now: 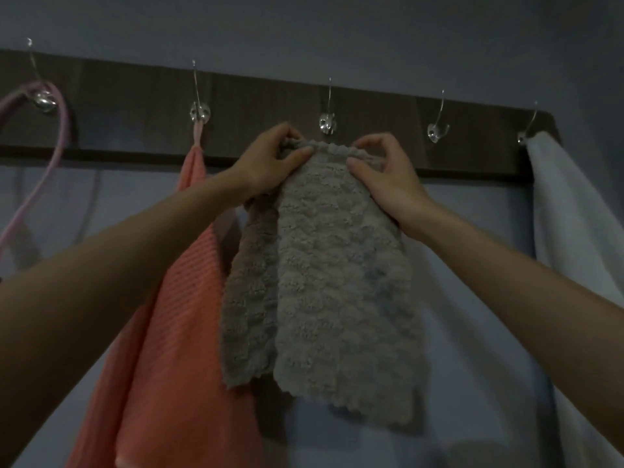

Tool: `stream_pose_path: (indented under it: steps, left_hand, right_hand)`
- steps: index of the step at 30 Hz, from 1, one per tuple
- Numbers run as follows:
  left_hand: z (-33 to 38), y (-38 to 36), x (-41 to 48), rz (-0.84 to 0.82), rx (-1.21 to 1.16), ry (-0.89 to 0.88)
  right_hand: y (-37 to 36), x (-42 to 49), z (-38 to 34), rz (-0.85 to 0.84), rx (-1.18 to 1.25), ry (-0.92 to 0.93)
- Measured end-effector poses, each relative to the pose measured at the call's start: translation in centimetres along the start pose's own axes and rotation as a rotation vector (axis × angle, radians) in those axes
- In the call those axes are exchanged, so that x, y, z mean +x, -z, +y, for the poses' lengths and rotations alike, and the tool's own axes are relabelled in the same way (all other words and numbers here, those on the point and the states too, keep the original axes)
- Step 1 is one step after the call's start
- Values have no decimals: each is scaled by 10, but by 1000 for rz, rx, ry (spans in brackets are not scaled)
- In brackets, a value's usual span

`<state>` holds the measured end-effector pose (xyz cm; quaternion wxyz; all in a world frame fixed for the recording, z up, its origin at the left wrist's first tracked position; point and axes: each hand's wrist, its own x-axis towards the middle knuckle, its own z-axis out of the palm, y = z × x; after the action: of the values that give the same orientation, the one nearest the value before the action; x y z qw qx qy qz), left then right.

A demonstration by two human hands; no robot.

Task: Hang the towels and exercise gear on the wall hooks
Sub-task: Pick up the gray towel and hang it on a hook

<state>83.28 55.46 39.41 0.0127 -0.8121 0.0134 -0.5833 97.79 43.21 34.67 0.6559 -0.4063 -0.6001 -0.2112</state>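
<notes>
A fluffy grey towel (324, 275) hangs from both my hands, raised in front of the dark wooden hook rail (256, 96). My left hand (270, 160) pinches its top edge at the left, and my right hand (385, 170) pinches the top edge at the right. The towel's top sits just below the middle metal hook (327, 121), apart from it. A coral towel (175, 315) hangs by its loop from the second hook (199, 111). A pink band (50, 157) loops over the leftmost hook (42, 96). A white towel (570, 224) hangs on the rightmost hook (525, 136).
The fourth hook (437, 130) on the rail carries nothing. The rail is fixed to a plain grey-blue wall (337, 28). The scene is dim.
</notes>
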Motion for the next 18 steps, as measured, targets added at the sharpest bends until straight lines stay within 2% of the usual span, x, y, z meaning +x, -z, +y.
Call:
stream_pose_path:
  steps: [3,6,12,18]
  left_hand:
    - [-9,-4,20,118,-24,-5]
    - [-16,-6,40,260,24,-26]
    - [-16,2,81,375,148,-4]
    - [-15,-11,102,385,253,71]
  right_hand:
    - [-4,29,5,81,-73,230]
    - [-8,63,12,153,-80,328]
    - [-9,127,18,229,33,320]
    - [-9,156,39,337,-69,328]
